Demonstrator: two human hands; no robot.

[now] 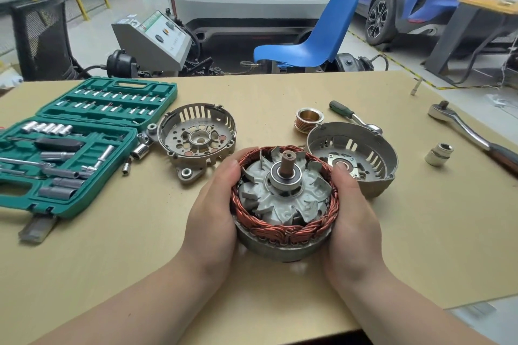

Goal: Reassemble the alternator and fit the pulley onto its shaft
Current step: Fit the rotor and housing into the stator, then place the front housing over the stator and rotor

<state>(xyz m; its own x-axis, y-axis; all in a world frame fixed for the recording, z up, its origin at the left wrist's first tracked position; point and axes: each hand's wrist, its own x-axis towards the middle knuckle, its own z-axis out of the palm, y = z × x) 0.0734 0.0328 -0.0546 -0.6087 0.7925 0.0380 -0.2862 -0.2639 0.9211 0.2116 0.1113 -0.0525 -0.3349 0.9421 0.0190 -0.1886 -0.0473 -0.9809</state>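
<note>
Head view: both hands cup the stator w/ rotor (284, 199) just above the table (406, 232), near the front edge, roughly mid-width. Left hand (215, 213) wraps its left flank, right hand (351, 210) the right, fingers curled round the rim, thumbs up on the copper.

Handling, as a guess: heavy for its size, steel core plus rotor, fully rigid. Copper windings look the delicate bit, so best grip is the bare steel band below the wire, not the coils. Rotor may slide inside the stator; support from underneath.

Looks: ring of reddish copper windings, grey steel band under it, pale grey fan blades inside, shaft w/ bearing and brown slip-ring end pointing up.

Rear housing (196, 138) sits behind-left, front housing (353, 157) behind-right, pulley (308, 119) just beyond it toward the far edge. Socket set (73, 143) at the left edge, ratchet (471, 131) toward the right edge.
</note>
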